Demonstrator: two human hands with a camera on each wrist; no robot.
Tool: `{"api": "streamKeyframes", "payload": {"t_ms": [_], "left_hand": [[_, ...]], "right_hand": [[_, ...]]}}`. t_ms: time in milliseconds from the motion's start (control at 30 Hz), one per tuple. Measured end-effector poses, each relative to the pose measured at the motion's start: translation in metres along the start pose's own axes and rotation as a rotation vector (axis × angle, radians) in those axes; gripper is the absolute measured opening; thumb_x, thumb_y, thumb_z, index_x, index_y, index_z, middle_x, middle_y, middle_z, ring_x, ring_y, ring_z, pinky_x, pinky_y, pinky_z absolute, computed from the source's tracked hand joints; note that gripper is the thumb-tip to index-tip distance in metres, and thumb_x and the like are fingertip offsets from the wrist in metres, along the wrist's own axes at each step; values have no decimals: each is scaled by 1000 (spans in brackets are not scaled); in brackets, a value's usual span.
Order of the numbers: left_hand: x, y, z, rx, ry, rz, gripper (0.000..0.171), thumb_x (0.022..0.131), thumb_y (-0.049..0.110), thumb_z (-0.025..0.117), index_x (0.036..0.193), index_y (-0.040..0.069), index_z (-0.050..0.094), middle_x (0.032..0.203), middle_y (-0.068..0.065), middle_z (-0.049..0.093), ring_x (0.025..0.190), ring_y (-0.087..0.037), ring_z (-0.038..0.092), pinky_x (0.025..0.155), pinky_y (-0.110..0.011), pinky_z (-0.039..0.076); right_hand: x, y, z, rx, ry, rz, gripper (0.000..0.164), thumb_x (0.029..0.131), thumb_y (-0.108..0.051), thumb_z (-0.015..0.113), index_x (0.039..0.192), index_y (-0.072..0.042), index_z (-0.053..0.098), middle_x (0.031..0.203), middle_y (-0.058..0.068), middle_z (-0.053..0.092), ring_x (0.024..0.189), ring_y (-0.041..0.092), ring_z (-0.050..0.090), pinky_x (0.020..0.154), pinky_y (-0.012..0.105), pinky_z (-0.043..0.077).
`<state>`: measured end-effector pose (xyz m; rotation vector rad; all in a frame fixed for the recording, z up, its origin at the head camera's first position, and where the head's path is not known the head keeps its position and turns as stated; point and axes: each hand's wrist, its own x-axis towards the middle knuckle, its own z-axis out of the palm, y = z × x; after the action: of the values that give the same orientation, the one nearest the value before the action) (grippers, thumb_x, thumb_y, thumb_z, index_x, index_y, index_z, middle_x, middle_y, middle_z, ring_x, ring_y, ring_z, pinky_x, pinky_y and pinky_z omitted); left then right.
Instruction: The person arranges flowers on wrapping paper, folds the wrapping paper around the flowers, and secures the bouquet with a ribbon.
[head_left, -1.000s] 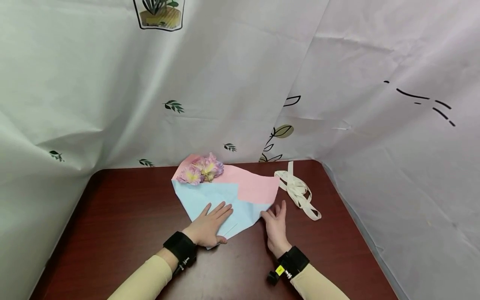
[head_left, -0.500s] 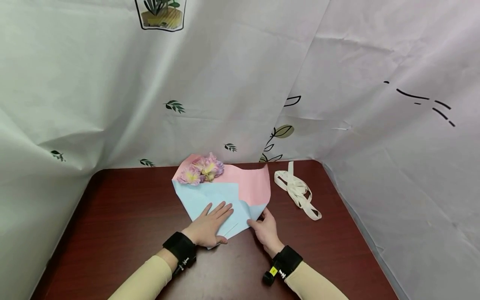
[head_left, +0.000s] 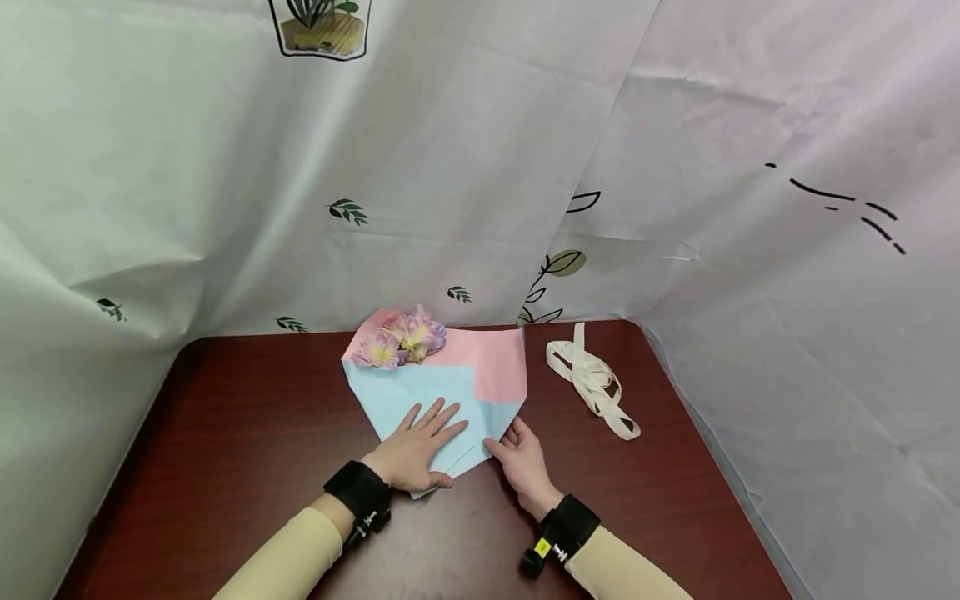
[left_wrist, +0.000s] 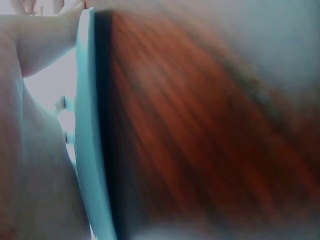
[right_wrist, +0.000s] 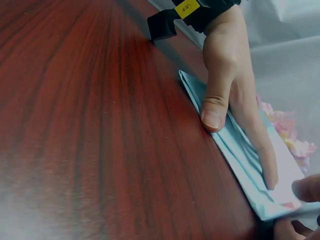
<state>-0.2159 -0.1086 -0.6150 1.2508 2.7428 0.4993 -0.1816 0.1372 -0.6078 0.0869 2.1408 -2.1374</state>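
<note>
Right hand [head_left: 527, 468] pinching the folded pale-blue-and-pink paper sheet [head_left: 416, 385]; left hand [head_left: 408, 456] spread flat on it.
The sheet's top reaches the far edge of the dark-red wood-grain table [head_left: 247, 433], well inside both sides; ruffled lilac-and-yellow flowers [head_left: 414, 335] lie at its upper left, a looped white ribbon [head_left: 592, 380] near its right. The right wrist view, unlike the head view, shows stacked layers; the pinch takes its lower right edge.

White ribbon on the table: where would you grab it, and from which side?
Probably by the bunched middle of the white ribbon, pinched from above by the right hand, the nearer one: loops overlap loosely there on the table, while a lone strand runs off the far end.
</note>
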Motion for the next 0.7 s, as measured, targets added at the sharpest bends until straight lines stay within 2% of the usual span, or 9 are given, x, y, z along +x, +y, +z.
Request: {"api": "streamKeyframes", "payload": {"t_ms": [167,267,367,500,600,700], "left_hand": [[-1,2,-3,-30,28,31,91,97,59,71,167,10,38,175,-20,23,161,-45,15,121,-73,15],[-2,1,-3,-35,43,41,92,97,60,71,167,10,37,175,-20,23,161,-45,14,121,-74,15],[-2,-1,0,-19,43,35,94,97,62,70,168,11,35,176,-18,21,162,-43,12,122,-72,15],[-1,-1,1,-1,18,-9,96,95,63,71,167,10,38,175,-20,22,162,-42,14,124,-69,15],[-1,2,-1,5,21,-53,94,92,63,75,162,8,46,169,-20,36,158,-42,27,123,-66,21],[-3,7,-4,-42,61,-93,89,88,58,82,155,6,55,155,-16,53,145,-38,47,118,-58,36]], "right_hand": [[1,2,7,-205,32,-52,44,104,-3,66,146,7,57,139,25,65,129,39,64,101,44,56],[-1,3,9,-315,38,-101,38,108,-7,61,145,2,61,138,20,68,129,36,64,104,51,53],[-4,3,10,-403,22,-165,40,111,-9,56,151,-5,60,148,17,63,138,34,58,110,54,48],[-6,3,12,-505,-34,-246,48,113,-8,52,160,-17,52,163,12,48,150,30,44,117,54,41],[-8,5,13,-547,-100,-281,51,113,-3,48,161,-20,50,168,13,41,155,33,36,120,56,36],[-11,7,14,-598,-159,-322,55,111,3,47,161,-18,51,170,16,36,158,37,30,120,57,35]]}}
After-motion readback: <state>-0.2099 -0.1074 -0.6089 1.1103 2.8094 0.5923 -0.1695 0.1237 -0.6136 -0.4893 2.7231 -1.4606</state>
